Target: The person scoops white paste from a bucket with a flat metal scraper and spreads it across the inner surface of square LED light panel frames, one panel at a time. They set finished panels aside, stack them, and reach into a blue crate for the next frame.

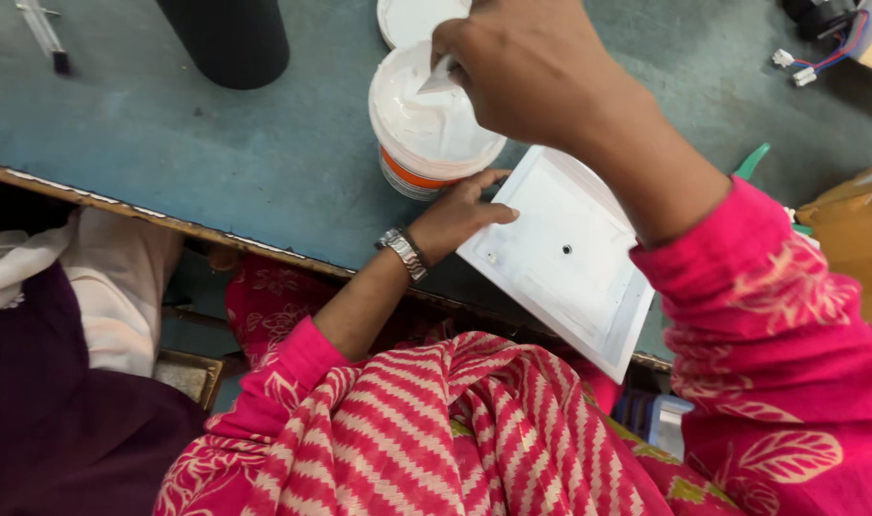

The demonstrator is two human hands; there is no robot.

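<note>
Soft, even light falls from above, moderately bright, with no hard-edged shadows. The right hand (531,72) casts only a faint shade onto the white paste in the tub (426,129) just below its grip, and the paste shows a mild sheen rather than glare. The white tray (565,258) beside the left hand (460,215) is bright but keeps its detail. The teal surface (216,143) reads evenly lit. Focus is fairly sharp throughout, with slight softness on the right hand and wide-angle stretching toward the frame edges.
</note>
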